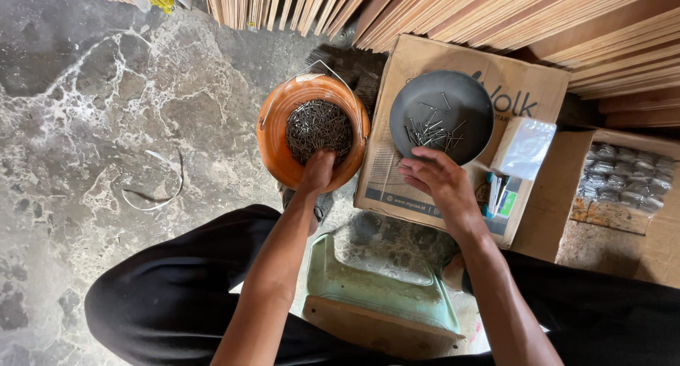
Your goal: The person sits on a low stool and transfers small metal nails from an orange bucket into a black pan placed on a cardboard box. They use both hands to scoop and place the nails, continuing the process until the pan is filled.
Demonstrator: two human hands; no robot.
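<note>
1. The marble floor (pixel 92 111) carries everything. A slip here would scatter small sharp nails over a mottled pattern where they would be hard to spot, near the seated person's legs.
2. The flattened cardboard box (pixel 425 189), at 3 o'clock of the bucket, holds the dark bowl. It looks thin, so a push on its edge could tip the bowl.
3. The orange bucket (pixel 280 146) is heaped with dark nails (pixel 319 125). The left hand (pixel 317 169) digs into the heap at its 6 o'clock rim; I judge a pricked finger the likeliest mishap. Its fingers are buried, so I cannot tell whether they are closed on nails.
4. The dark bowl (pixel 443 100) holds a sparse scatter of loose nails (pixel 428 129). The right hand (pixel 435 178) hovers at its 6 o'clock edge, fingers curled together; whether they pinch a nail is hidden.
5. The green stool (pixel 382 288) sits between the knees, partly cut off.
6. The open carton (pixel 620 178) at 3 o'clock holds packets in clear wrap, contents unclear.
7. The clear plastic packet (pixel 524 146) is too glary to read.
</note>
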